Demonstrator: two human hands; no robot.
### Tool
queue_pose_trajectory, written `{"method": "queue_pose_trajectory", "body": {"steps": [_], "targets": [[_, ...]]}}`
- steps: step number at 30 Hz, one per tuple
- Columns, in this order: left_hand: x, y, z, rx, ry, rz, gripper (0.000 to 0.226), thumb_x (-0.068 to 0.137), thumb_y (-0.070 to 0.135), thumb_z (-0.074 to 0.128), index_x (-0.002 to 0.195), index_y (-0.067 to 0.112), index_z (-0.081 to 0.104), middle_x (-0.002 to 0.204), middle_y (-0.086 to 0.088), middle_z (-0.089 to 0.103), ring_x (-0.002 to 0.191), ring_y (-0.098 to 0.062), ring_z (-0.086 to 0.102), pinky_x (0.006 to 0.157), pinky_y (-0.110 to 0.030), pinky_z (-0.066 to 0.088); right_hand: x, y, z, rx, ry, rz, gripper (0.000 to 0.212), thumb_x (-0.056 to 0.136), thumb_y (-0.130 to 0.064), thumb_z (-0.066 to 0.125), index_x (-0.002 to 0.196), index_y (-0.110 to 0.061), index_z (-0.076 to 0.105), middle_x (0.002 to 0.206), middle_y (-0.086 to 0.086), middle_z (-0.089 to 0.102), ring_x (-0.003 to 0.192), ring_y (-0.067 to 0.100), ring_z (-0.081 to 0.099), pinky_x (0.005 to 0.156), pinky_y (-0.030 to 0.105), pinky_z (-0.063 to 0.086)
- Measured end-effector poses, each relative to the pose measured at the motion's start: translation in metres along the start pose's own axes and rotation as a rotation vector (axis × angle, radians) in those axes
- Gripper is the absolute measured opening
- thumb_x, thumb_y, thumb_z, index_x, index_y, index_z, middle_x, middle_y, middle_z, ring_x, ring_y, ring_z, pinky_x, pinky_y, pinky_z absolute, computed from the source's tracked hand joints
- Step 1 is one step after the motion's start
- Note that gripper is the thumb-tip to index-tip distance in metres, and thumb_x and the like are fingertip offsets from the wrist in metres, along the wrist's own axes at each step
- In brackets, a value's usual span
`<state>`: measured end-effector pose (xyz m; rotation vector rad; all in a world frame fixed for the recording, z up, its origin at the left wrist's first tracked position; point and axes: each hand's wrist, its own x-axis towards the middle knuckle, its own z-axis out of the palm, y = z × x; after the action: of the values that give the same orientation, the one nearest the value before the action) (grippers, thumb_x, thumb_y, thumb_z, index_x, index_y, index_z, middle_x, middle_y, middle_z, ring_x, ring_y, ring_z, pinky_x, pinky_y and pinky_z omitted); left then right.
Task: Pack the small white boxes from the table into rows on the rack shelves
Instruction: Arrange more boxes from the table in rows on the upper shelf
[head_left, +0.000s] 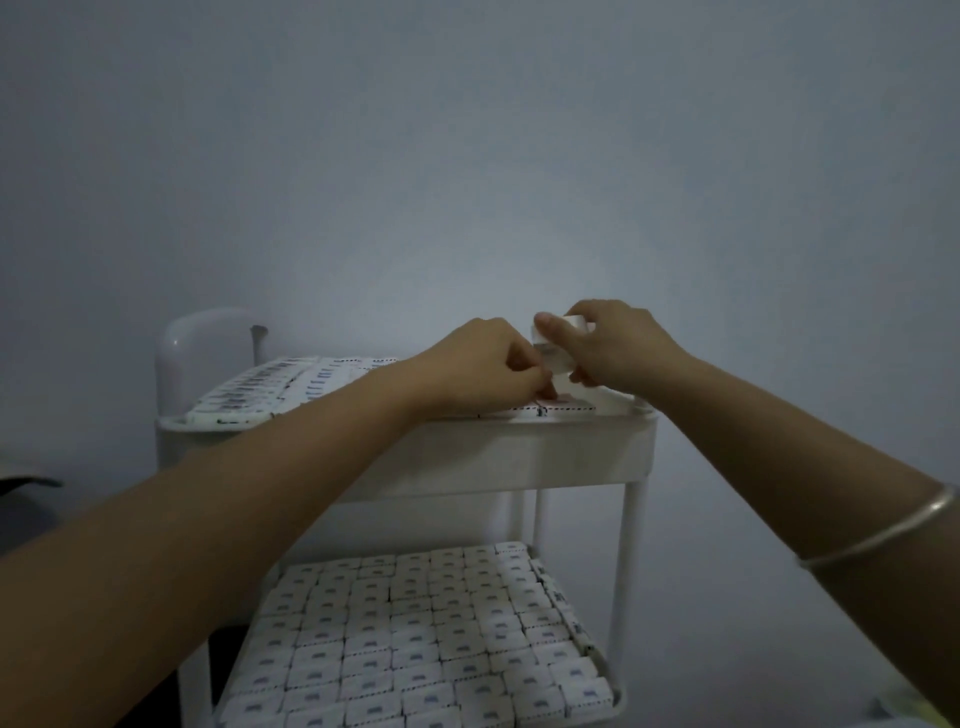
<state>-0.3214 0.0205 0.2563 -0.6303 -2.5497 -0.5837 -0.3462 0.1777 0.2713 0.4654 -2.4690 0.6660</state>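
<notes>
— White card: a short stack of small white boxes (551, 358), standing roughly upright, being gripped between the thumb and curled fingers of the right hand (613, 348), hovering just above the right end of the top shelf (519, 452)
— Lying which way from the other hand?
— Sitting immediately right of the left hand (478, 369), touching its curled fingertips at the lower end; pinching a box there or merely steadying, not showing clearly in this dimness
— Heading where?
— Probably going down into the right end, beside the rows (270, 387) already filling the left of that shelf; lower shelf (615, 696) looking fully packed
— Needing what?
— Likely tipping the long axis from upright to flat, with the left hand, being nearer the shelf surface, guiding the bottom box in
</notes>
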Motion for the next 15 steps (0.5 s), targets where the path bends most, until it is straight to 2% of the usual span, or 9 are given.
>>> {"method": "queue_pose_trajectory", "body": {"steps": [2,4,7,10,12,15], "targets": [[-0.006,0.003,0.0,0.118,0.027,0.04,0.022,0.088,0.027,0.056,0.089,0.027,0.078,0.088,0.001,0.071,0.085,-0.016,0.062,0.078,-0.032,0.05,0.003,-0.002,0.005,-0.058,-0.12,0.046,0.057,0.096,-0.061,0.036,0.107,-0.011,0.061,0.089,0.01,0.071,0.082,0.027,0.069,0.09,0.042,0.051],[-0.01,0.004,0.001,0.192,0.029,0.062,0.022,0.091,0.031,0.056,0.093,0.025,0.077,0.095,-0.002,0.069,0.092,-0.019,0.06,0.082,-0.034,0.048,0.008,-0.003,0.007,-0.065,-0.25,0.078,0.068,0.095,-0.064,0.028,0.112,-0.008,0.062,0.099,0.013,0.07,0.088,0.03,0.069,0.091,0.044,0.053],[-0.018,0.002,-0.004,0.103,0.054,0.016,0.04,0.098,0.039,0.045,0.09,0.016,0.076,0.092,-0.008,0.072,0.088,-0.023,0.063,0.082,-0.038,0.049,0.014,0.001,0.01,0.059,-0.405,0.129,0.074,0.094,-0.066,0.027,0.117,-0.005,0.062,0.111,0.015,0.065,0.098,0.03,0.066,0.087,0.04,0.056],[-0.025,0.0,-0.012,-0.086,0.233,-0.04,0.041,0.101,0.036,0.041,0.085,0.025,0.077,0.084,0.008,0.073,0.085,-0.01,0.066,0.085,-0.027,0.049,0.017,0.006,0.018,0.233,-0.442,0.225,0.065,0.096,-0.062,0.035,0.126,-0.009,0.055,0.118,0.009,0.061,0.101,0.022,0.06,0.084,0.033,0.049],[-0.03,-0.002,-0.018,-0.15,0.313,-0.054,0.038,0.101,0.032,0.042,0.083,0.028,0.076,0.082,0.014,0.071,0.084,-0.002,0.064,0.081,-0.021,0.047,0.018,0.011,0.024,0.251,-0.462,0.278,0.058,0.097,-0.057,0.039,0.129,-0.011,0.054,0.121,0.004,0.06,0.101,0.018,0.059,0.082,0.029,0.046],[-0.04,-0.003,-0.024,-0.149,0.342,-0.05,0.036,0.1,0.028,0.044,0.081,0.03,0.074,0.082,0.015,0.07,0.083,0.001,0.063,0.075,-0.013,0.042,0.019,0.013,0.027,0.242,-0.496,0.307,0.045,0.096,-0.051,0.046,0.112,-0.012,0.062,0.106,0.0,0.066,0.085,0.012,0.063,0.066,0.025,0.044]]}}
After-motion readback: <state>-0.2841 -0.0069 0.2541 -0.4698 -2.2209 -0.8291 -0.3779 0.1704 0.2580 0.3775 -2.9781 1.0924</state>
